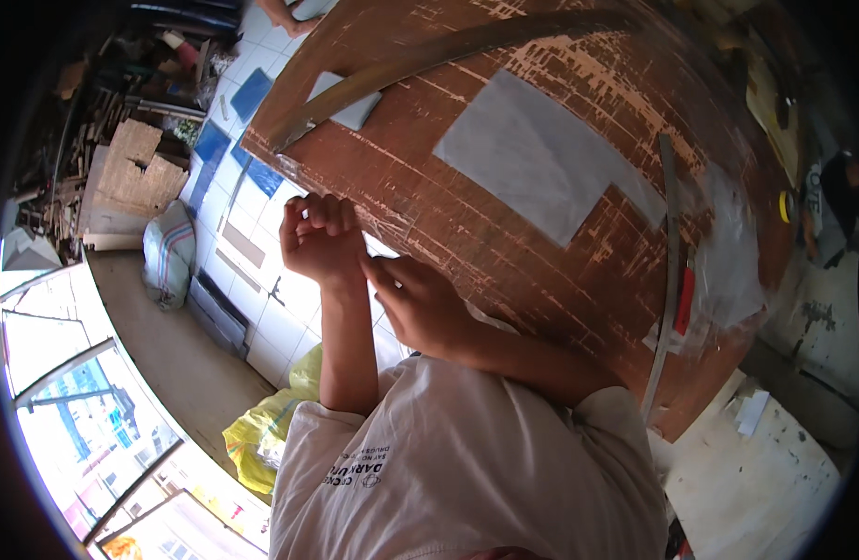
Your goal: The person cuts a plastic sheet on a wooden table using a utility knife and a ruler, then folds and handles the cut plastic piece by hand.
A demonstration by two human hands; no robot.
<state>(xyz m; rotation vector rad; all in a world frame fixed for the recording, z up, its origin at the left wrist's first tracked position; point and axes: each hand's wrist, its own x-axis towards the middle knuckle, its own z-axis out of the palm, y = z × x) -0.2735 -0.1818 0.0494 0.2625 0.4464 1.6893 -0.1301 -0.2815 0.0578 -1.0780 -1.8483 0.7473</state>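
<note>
My left hand (319, 241) is raised beside the near left edge of a worn brown tabletop (485, 252), its fingers curled loosely inward with nothing visible in them. At its wrist, the outstretched fingertips of my right hand (418, 301) touch or nearly touch the skin; thumb and forefinger are apart. Beyond my hands a grey sheet (523, 149) lies flat on the tabletop, with a narrower part reaching right. A long dark strip (420, 63) crosses the far side, over a small grey piece (356, 110). To the right lie a metal ruler (671, 243) and a red-handled cutter (686, 297).
Clear plastic (733, 252) covers the table's right end. On the left are a striped sack (168, 257), a yellow plastic bag (272, 425) and stacked wood scraps (131, 182). Another person's bare foot (294, 23) shows at the top. A pale board (756, 476) stands lower right.
</note>
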